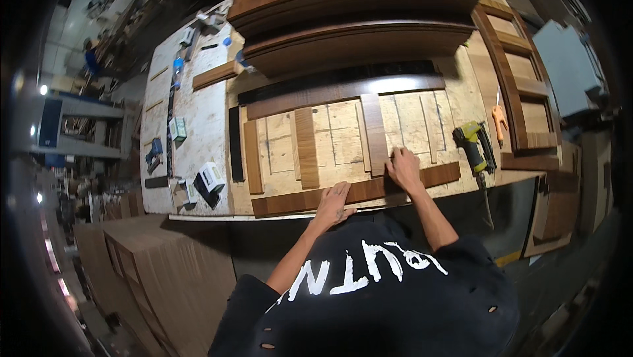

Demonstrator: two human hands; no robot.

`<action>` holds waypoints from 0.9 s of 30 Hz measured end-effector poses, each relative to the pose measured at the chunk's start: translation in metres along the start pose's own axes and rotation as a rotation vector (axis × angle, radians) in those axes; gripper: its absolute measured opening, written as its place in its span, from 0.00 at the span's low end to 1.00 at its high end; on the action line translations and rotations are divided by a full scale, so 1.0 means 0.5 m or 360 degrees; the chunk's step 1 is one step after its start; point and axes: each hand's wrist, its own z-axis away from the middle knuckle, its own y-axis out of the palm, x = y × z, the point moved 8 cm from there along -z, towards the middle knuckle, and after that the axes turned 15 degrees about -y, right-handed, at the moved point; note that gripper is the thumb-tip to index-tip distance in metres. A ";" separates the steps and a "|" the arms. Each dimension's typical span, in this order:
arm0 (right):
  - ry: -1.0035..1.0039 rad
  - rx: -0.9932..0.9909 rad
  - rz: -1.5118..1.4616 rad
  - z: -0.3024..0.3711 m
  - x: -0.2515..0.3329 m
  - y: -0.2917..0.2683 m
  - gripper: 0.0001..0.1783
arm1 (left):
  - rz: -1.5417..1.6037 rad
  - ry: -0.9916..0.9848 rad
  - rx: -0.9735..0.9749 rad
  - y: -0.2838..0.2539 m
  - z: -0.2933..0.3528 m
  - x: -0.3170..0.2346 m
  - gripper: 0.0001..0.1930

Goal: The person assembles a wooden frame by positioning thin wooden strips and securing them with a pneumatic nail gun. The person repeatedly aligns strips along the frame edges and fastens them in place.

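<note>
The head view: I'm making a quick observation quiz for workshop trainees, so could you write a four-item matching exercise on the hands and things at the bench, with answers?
Column 1
1. Left hand
2. Right hand
3. Power tool
4. Bottle

Column 2
A. Yellow-green and black, lying to the right of both hands
B. On the long front strip, left of the other hand
C. Bluish, toward the bench's left side
D. At the near end of a short slat

Right pairs: 1-B, 2-D, 3-A, 4-C.
</note>
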 end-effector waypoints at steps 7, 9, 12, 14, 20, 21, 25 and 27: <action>-0.0032 -0.0112 0.0083 0.109 0.040 0.017 0.23 | 0.0062 -0.0038 0.0090 -0.005 0.033 0.025 0.47; 0.0203 -0.0086 -0.0056 0.079 0.040 0.024 0.33 | -0.0178 0.0084 -0.0026 0.013 0.034 0.045 0.43; 0.0180 -0.0095 -0.0282 0.014 0.084 0.031 0.42 | -0.0350 0.0276 -0.0110 0.011 0.021 0.064 0.41; 0.0286 0.0037 -0.0246 -0.002 0.088 0.044 0.42 | -0.0305 0.0389 0.0000 0.012 0.012 0.066 0.40; 0.0459 -0.0143 -0.0014 0.022 0.055 0.038 0.41 | -0.0303 0.0557 -0.0141 -0.011 -0.019 0.096 0.38; 0.0464 -0.0177 0.0002 0.017 0.056 0.043 0.41 | -0.0264 0.0566 -0.0130 -0.015 -0.024 0.104 0.37; 0.0518 -0.0109 0.0072 -0.003 0.104 0.050 0.41 | 0.0277 0.0607 0.0151 -0.061 -0.035 0.120 0.33; 0.0493 -0.0115 0.0062 -0.001 0.106 0.058 0.41 | 0.0758 0.0563 0.0087 -0.098 -0.060 0.159 0.31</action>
